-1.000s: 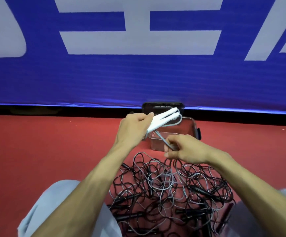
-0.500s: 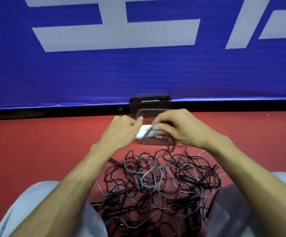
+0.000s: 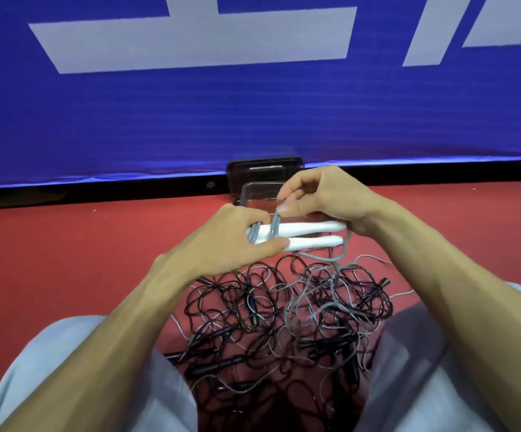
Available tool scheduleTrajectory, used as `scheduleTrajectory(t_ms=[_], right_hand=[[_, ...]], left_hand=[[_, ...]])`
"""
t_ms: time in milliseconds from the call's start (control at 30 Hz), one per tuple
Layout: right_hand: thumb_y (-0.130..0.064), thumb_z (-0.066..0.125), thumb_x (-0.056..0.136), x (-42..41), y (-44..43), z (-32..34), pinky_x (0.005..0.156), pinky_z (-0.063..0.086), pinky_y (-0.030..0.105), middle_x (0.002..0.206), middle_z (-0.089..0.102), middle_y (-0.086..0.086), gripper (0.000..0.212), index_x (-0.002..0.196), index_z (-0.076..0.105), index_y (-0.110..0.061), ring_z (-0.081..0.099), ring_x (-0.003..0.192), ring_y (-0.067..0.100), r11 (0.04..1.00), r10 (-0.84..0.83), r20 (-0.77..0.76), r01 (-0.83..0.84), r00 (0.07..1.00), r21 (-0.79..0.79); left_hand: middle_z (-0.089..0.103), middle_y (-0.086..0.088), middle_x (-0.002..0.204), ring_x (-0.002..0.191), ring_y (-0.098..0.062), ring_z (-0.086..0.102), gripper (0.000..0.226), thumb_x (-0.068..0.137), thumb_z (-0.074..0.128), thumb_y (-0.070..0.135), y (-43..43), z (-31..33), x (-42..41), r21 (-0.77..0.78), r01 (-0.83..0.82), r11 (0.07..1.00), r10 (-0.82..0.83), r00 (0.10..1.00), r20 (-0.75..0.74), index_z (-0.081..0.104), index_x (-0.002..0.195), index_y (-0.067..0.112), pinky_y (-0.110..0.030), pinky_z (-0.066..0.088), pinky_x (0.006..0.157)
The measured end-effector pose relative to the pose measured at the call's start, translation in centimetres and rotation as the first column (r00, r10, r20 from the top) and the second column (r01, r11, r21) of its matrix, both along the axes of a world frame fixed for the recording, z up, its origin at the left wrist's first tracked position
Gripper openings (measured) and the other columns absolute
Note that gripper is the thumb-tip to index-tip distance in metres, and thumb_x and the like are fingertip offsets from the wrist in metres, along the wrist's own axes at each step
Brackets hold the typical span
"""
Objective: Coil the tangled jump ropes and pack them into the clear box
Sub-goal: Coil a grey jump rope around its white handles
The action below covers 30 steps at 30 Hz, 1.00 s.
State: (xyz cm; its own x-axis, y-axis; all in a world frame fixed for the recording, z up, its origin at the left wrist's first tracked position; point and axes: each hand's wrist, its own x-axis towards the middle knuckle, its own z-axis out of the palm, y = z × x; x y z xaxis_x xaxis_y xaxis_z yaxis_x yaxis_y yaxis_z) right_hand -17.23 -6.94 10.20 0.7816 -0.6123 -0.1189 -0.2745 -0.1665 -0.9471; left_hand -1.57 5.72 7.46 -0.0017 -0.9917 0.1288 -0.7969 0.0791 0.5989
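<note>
The left hand (image 3: 237, 241) grips two white jump-rope handles (image 3: 310, 227) by one end, with grey cord (image 3: 274, 227) wound round them, perhaps twice. The right hand (image 3: 324, 201) pinches that cord just above the handles. The clear box (image 3: 257, 191) sits just beyond both hands, and the tangled ropes (image 3: 284, 307) lie beneath the wrists.

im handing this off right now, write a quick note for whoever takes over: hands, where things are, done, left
Left hand: grips the two white handles side by side at one end.
Right hand: pinches the grey cord, a few turns wound round the handles, rest trailing into the tangle.
Clear box: on the floor beyond the hands, no rope visible in it.
Left: finish this coil, box it, then the tangle between the knees.
</note>
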Motion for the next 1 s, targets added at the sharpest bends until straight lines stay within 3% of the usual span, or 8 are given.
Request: scheduleTrajectory(t_ms=[67, 167, 300, 467, 533, 733, 867, 1000], right_hand=[[-0.012, 0.069, 0.084, 0.2, -0.1, -0.1, 0.053, 0.043, 0.02, 0.062, 0.061, -0.001, 0.006, 0.082, 0.067, -0.007, 0.051, 0.054, 0.011, 0.981, -0.037, 0.067, 0.023, 0.997, 0.192], [-0.017, 0.051, 0.096, 0.5, -0.7, -0.5, 0.049, 0.044, 0.02, 0.069, 0.06, 0.003, 0.02, 0.082, 0.061, -0.005, 0.053, 0.058, 0.012, 0.884, -0.133, 0.162, 0.043, 0.978, 0.466], [-0.008, 0.043, 0.099, 1.3, -0.2, -1.3, 0.049, 0.051, 0.021, 0.08, 0.06, 0.013, 0.02, 0.089, 0.06, -0.003, 0.056, 0.064, 0.02, 0.848, -0.191, 0.149, 0.087, 0.97, 0.523], [-0.033, 0.039, 0.103, 2.1, 1.4, -1.8, 0.06, 0.057, 0.025, 0.077, 0.068, 0.021, 0.047, 0.082, 0.061, 0.002, 0.067, 0.064, 0.024, 0.933, 0.103, -0.131, -0.05, 0.986, 0.357], [-0.041, 0.042, 0.101, 2.0, 1.7, -2.2, 0.062, 0.05, 0.032, 0.076, 0.069, 0.016, 0.041, 0.08, 0.057, -0.01, 0.064, 0.072, 0.027, 0.98, 0.178, -0.281, -0.146, 0.943, 0.133], [-0.028, 0.05, 0.1, 2.1, 2.3, -2.7, 0.072, 0.054, 0.037, 0.077, 0.069, 0.007, 0.018, 0.097, 0.051, -0.01, 0.067, 0.075, 0.03, 0.844, 0.191, -0.578, -0.433, 0.794, -0.316], [-0.027, 0.05, 0.1, 1.0, 2.2, -2.1, 0.064, 0.042, 0.033, 0.072, 0.06, 0.0, 0.014, 0.1, 0.054, -0.014, 0.057, 0.069, 0.024, 0.706, 0.183, -0.488, -0.459, 0.853, -0.539], [-0.013, 0.047, 0.099, 0.6, 1.9, -1.1, 0.075, 0.047, 0.039, 0.095, 0.067, 0.008, 0.017, 0.108, 0.061, -0.012, 0.061, 0.087, 0.025, 0.546, 0.228, -0.363, -0.428, 0.903, -0.72]], left_hand=[[0.049, 0.001, 0.056, 0.051, -0.009, 0.039, 0.051, 0.077, 0.051, 0.057, 0.0, 0.4, 0.3, -0.015, 0.019, 1.0, -0.021, 0.989, -0.144, 0.06, 0.07, 0.007, -0.026, 0.031, 0.052], [0.047, 0.007, 0.053, 0.047, -0.006, 0.038, 0.031, 0.078, 0.048, 0.033, -0.2, 0.9, 0.7, -0.046, -0.099, 0.994, 0.082, 0.952, -0.295, 0.058, 0.074, 0.004, -0.03, 0.031, 0.051], [0.059, -0.008, 0.063, 0.046, -0.014, 0.04, 0.029, 0.074, 0.041, 0.029, -0.6, 1.3, 1.5, -0.04, -0.314, 0.949, 0.267, 0.864, -0.427, 0.06, 0.094, 0.035, -0.029, 0.033, 0.047], [0.053, 0.01, 0.05, 0.042, -0.011, 0.042, 0.029, 0.082, 0.041, 0.029, -1.1, 0.9, 3.0, -0.033, -0.449, 0.893, 0.393, 0.813, -0.429, 0.069, 0.085, 0.029, -0.029, 0.031, 0.046], [0.05, 0.006, 0.053, 0.053, -0.019, 0.042, 0.023, 0.088, 0.046, 0.023, -1.2, 0.7, 3.4, -0.052, -0.53, 0.846, 0.479, 0.8, -0.363, 0.065, 0.075, 0.018, -0.031, 0.033, 0.05], [0.059, -0.013, 0.064, 0.063, -0.031, 0.047, 0.042, 0.095, 0.045, 0.035, -1.6, -0.3, 3.9, -0.145, -0.598, 0.788, 0.592, 0.801, -0.088, 0.053, 0.065, 0.008, -0.039, 0.036, 0.059], [0.052, -0.012, 0.064, 0.07, -0.041, 0.051, 0.044, 0.1, 0.041, 0.041, -1.7, -0.7, 4.7, -0.153, -0.556, 0.817, 0.573, 0.812, 0.109, 0.043, 0.065, 0.014, -0.038, 0.032, 0.06], [0.06, -0.009, 0.069, 0.07, -0.035, 0.057, 0.041, 0.101, 0.041, 0.046, -1.4, -1.5, 4.5, -0.031, -0.275, 0.961, 0.276, 0.948, 0.16, 0.045, 0.076, 0.013, -0.043, 0.045, 0.064]])
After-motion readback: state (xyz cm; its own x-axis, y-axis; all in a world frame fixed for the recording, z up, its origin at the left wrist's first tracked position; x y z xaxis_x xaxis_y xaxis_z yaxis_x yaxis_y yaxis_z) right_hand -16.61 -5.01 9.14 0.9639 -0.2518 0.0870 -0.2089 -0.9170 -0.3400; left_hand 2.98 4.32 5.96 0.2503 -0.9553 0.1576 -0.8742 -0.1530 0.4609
